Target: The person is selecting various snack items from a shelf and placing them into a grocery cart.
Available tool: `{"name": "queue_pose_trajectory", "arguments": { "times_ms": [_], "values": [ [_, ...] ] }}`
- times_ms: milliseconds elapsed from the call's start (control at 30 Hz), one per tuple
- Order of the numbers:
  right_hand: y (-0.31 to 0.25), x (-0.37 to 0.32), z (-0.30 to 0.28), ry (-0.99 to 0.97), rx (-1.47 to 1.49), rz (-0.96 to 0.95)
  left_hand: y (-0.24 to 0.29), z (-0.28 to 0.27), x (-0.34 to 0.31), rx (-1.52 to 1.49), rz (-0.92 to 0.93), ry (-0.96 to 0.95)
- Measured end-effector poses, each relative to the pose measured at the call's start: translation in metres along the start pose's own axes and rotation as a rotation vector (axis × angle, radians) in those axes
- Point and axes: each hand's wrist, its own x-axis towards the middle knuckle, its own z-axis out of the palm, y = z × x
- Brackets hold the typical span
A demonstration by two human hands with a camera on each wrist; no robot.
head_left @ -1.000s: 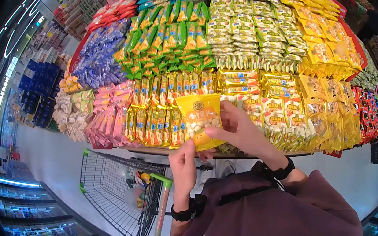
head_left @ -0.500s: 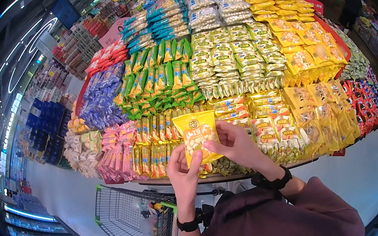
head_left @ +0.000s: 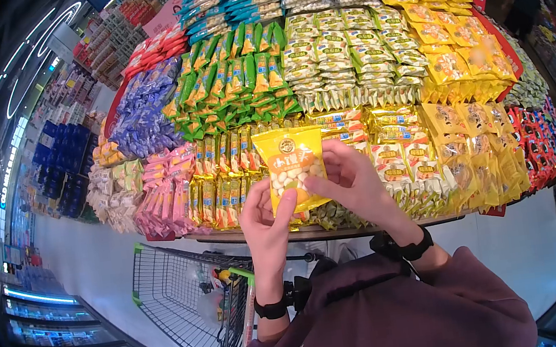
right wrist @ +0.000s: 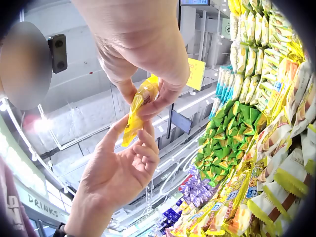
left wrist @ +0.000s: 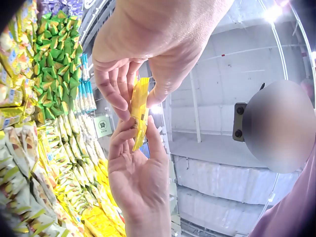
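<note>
A: Where's the yellow xiao mantou bag [head_left: 296, 159]?

B: Btwn both hands, held up on near side of gold-wrapped bars [head_left: 217, 195]. Long axis approx near–far, top seal at far end.

A: Grip?

B: Two-handed. L hand [head_left: 262, 213] pinches lower left edge; R hand [head_left: 357, 188] pinches right edge, thumb on front.

A: Which is nearer top seal?

B: R, slightly. Seal itself free; prob. the key relation.
</note>
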Motion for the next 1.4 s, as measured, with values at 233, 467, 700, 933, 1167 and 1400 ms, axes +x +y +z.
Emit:
{"name": "queue_pose_trajectory", "arguments": {
  "times_ms": [233,467,700,933,1167,1400],
  "values": [
    [-0.001,-0.003,0.004,-0.027,0.036,-0.001,-0.004,-0.002,-0.005,0.028,0.043,0.027],
    [-0.001,-0.005,0.007,-0.037,0.025,0.002,-0.008,-0.008,-0.008,0.084,0.094,0.027],
    [0.005,-0.006,-0.002,-0.104,-0.281,-0.297,-0.01,-0.02,-0.002,0.259,0.331,-0.097],
    [0.009,-0.009,-0.011,-0.11,-0.292,-0.395,-0.012,-0.015,-0.001,0.358,0.452,-0.119],
    [0.003,-0.019,-0.016,0.01,-0.162,-0.162,-0.008,0.006,-0.013,0.046,0.133,-0.033],
    [-0.002,-0.022,-0.019,0.13,-0.318,-0.214,-0.014,0.019,-0.009,-0.019,0.097,-0.005]
  ]
}}
